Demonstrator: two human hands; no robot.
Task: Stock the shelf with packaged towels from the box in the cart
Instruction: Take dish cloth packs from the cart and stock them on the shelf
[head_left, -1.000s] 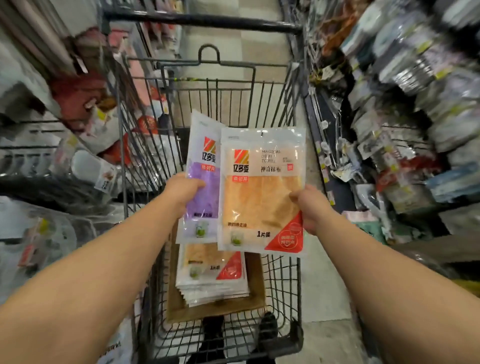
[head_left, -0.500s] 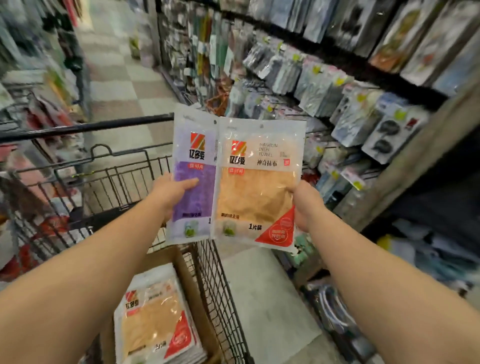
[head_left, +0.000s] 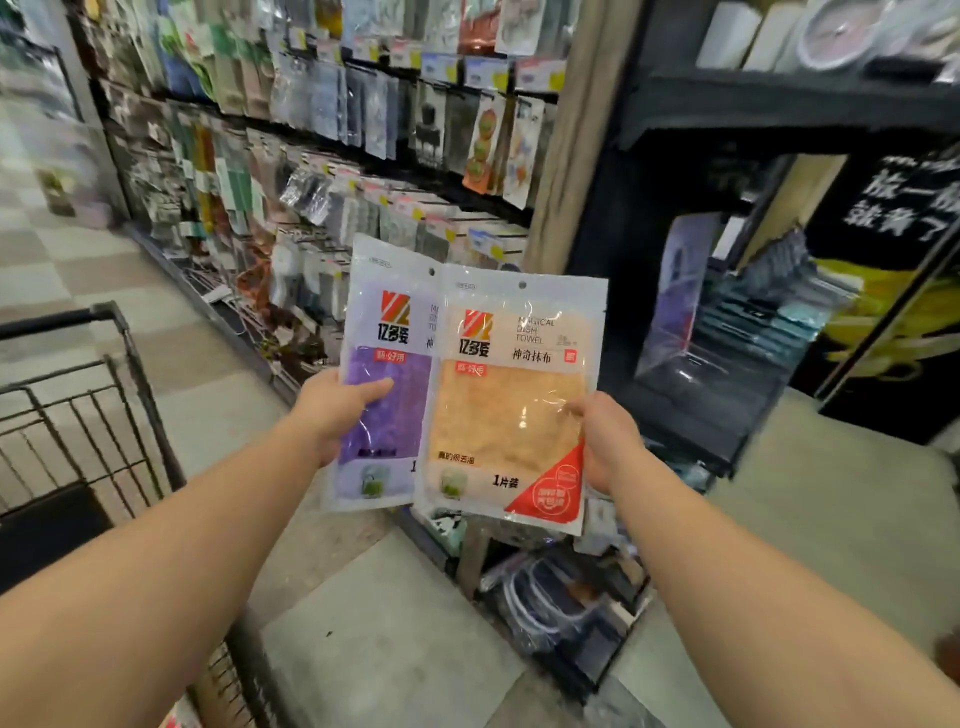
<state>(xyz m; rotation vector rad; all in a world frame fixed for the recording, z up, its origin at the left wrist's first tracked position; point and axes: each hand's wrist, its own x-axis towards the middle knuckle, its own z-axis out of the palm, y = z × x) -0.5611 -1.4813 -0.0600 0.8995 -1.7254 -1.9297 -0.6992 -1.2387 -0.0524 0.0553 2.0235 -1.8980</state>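
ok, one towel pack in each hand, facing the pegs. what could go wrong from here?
1. Each pack is held at one side edge only: left hand on the purple towel pack, right hand on the orange towel pack. Slick film might slip.
2. The orange pack overlaps the purple; they could snag when parted.
3. With both hands full, threading a hang hole onto a peg looks awkward.

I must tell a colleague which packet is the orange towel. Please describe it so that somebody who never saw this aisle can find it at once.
Look in front of the wooden post between the hanging racks and the dark shelf unit: two packets are held up there. The orange towel packet is the one in the right hand. It overlaps the purple towel packet in the left hand, and alone shows a red corner triangle.
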